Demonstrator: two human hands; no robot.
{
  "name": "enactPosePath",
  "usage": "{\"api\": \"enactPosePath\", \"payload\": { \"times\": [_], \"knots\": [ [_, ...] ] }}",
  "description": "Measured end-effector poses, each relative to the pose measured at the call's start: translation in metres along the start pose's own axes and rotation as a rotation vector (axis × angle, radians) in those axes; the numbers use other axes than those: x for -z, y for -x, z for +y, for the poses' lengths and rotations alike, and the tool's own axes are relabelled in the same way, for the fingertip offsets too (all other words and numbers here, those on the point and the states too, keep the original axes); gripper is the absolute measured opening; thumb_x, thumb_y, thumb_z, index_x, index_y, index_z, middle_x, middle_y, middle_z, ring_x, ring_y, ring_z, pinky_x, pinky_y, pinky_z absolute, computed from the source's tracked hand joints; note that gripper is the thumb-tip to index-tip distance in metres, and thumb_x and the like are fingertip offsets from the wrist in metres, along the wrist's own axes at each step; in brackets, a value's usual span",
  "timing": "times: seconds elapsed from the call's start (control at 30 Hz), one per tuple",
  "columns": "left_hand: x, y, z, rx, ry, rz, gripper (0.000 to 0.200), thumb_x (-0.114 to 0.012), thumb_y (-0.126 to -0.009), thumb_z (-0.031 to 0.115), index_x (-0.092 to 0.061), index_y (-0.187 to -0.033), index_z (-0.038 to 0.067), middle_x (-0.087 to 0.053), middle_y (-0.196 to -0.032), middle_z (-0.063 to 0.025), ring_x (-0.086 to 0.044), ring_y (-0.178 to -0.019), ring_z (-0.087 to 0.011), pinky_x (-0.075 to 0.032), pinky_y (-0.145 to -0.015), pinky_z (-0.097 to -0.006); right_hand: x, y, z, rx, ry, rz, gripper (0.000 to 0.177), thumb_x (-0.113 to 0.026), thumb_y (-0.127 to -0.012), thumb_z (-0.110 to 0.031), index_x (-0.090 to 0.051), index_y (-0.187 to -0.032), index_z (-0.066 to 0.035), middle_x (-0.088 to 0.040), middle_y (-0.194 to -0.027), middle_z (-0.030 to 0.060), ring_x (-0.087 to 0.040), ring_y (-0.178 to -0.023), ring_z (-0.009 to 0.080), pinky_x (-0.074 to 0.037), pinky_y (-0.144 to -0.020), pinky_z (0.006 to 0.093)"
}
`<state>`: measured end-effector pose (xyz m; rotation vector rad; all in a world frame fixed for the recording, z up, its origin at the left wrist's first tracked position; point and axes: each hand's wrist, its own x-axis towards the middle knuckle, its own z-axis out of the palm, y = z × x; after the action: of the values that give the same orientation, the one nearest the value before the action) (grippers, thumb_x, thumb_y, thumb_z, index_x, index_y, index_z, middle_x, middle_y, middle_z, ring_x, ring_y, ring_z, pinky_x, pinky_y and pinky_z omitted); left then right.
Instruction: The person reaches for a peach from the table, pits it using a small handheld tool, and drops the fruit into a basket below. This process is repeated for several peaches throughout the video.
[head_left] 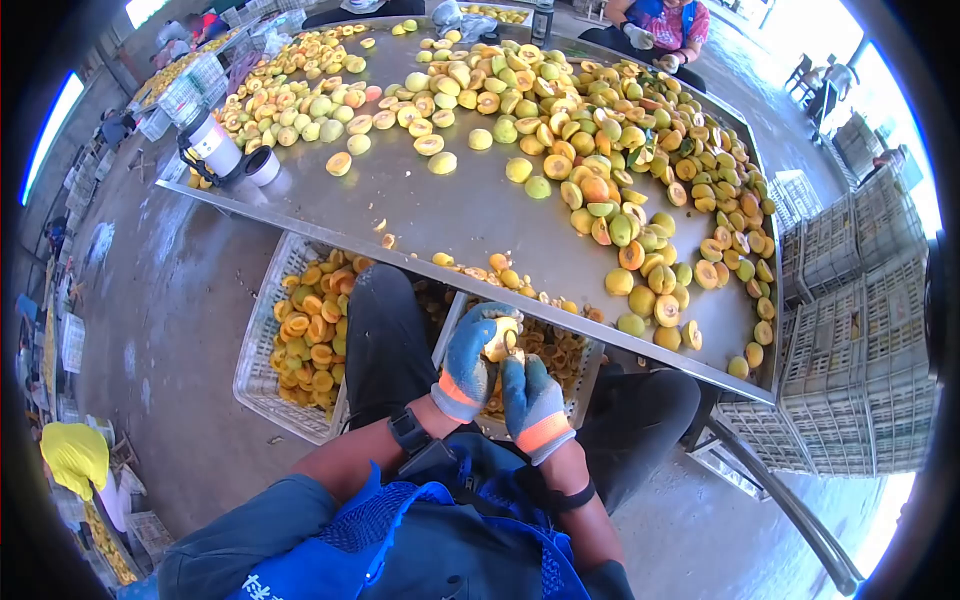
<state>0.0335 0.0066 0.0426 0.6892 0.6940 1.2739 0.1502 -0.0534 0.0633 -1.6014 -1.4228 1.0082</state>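
Note:
My left hand (468, 362), in a blue-grey glove with an orange band, is closed around a yellow peach (499, 340) above the crate between my knees. My right hand (535, 405), gloved alike, is closed with its thumb and fingertips up against the lower side of that peach. Whatever lies between the right fingers is too small to make out. Below both hands, a crate (590, 385) contains brownish-orange pieces. Many halved peaches (600, 150), yellow-green outside and orange inside, lie on the metal table (410, 190) in front of me.
A white crate (262, 375) of peach halves stands left of my knee. On the table's left corner are a flask (212, 145) and a dark-rimmed cup (262, 167). Stacked crates (850, 350) rise at right. A co-worker (670, 25) in gloves sits across the table.

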Motion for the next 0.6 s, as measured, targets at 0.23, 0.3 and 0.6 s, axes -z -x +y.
{"api": "enactPosePath", "payload": {
  "times": [0.23,0.3,0.6],
  "knots": [
    [-0.007,0.011,0.001,0.043,0.046,0.129,0.033,-0.049,-0.103,0.033,-0.063,-0.109,0.004,-0.066,-0.101,-0.0105,-0.067,-0.089,-0.0215,-0.058,-0.083,-0.0362,-0.011,0.005,0.0,-0.03,0.001,-0.051,0.029,-0.053,-0.105,-0.024,-0.06,-0.105,0.004,-0.068,-0.088,0.0262,-0.069,-0.084,0.04,-0.052,-0.071,0.0435],
    [-0.005,0.009,-0.004,0.094,0.135,0.164,0.03,-0.051,-0.103,0.032,-0.063,-0.108,0.005,-0.066,-0.099,-0.0109,-0.067,-0.088,-0.0217,-0.058,-0.082,-0.0355,-0.007,0.004,-0.006,-0.063,0.043,-0.088,0.031,-0.052,-0.105,-0.025,-0.06,-0.107,0.005,-0.068,-0.089,0.028,-0.069,-0.087,0.0425,-0.053,-0.072,0.0447],
    [-0.001,0.012,-0.01,0.021,0.078,0.102,0.024,-0.052,-0.106,0.029,-0.058,-0.115,0.008,-0.064,-0.102,-0.0081,-0.067,-0.093,-0.0191,-0.06,-0.084,-0.0352,-0.01,0.002,-0.003,-0.064,0.0,-0.094,0.033,-0.052,-0.105,-0.026,-0.059,-0.111,0.005,-0.067,-0.089,0.033,-0.067,-0.088,0.0505,-0.053,-0.072,0.0489]
  ]
}}
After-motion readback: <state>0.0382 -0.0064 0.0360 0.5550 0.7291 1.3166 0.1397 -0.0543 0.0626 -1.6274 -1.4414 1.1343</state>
